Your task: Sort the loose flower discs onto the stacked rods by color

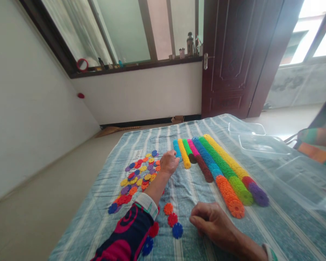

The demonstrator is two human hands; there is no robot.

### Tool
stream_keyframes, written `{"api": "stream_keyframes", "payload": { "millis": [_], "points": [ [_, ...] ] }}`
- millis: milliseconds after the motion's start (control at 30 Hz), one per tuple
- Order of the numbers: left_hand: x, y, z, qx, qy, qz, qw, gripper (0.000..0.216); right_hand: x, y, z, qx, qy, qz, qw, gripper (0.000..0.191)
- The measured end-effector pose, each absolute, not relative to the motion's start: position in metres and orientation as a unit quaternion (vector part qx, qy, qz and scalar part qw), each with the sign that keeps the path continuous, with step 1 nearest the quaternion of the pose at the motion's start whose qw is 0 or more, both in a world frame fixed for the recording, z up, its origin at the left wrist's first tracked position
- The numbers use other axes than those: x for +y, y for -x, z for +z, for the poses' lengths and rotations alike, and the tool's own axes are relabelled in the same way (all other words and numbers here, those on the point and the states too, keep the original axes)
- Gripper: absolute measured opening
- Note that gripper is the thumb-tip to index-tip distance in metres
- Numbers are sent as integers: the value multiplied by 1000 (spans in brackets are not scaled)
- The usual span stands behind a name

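Note:
My left hand [169,162] reaches forward with bent fingers at the near end of a short row of light blue notched plastic discs [176,145]. Light blue shows at its fingertips, but the grip is mostly hidden. Beside it lies a yellow disc row [184,154]. A loose pile of mixed-colour discs [142,168] spreads to its left. My right hand [213,222] is curled closed low over the cloth; whatever its fingers hold, if anything, is hidden. Left of it lie an orange disc [168,208], a red disc [172,219] and a blue disc [177,230].
Longer overlapping disc rows slant across the striped cloth [195,195], including a blue and orange row [229,195] and a yellow row [225,157]. Clear plastic containers [263,146] stand at the right. A paper label [137,155] lies behind the pile. Beyond is a door [233,54].

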State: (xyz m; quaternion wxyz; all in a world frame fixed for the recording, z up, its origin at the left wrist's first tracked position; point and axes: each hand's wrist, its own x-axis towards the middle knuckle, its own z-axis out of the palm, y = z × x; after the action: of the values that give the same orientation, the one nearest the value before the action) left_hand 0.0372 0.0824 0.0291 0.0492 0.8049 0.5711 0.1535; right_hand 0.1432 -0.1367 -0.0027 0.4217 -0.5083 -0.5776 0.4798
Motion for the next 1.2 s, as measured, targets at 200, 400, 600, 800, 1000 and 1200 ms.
{"api": "stream_keyframes", "payload": {
  "millis": [200, 400, 600, 800, 1000, 1200],
  "points": [
    [78, -36, 20, 584, -795, 151, 57, 19, -137, -142, -4, -584, 509, 467, 426, 16],
    [77, -40, 19, 591, -792, 146, 52, 14, -137, -143, -6, -589, 516, 460, 419, 16],
    [71, -39, 20, 606, -780, 145, 65, 18, -139, -144, -10, -593, 518, 471, 398, 21],
    [57, -9, 37, 604, -787, 111, 61, 16, -142, -147, -14, -607, 521, 464, 380, 27],
    [43, 62, 51, 622, -779, 83, 19, 19, -145, -148, -16, -613, 536, 442, 376, 30],
    [21, 108, 36, 600, -792, 104, 37, 22, -146, -149, -15, -620, 534, 436, 374, 32]
  ]
}}
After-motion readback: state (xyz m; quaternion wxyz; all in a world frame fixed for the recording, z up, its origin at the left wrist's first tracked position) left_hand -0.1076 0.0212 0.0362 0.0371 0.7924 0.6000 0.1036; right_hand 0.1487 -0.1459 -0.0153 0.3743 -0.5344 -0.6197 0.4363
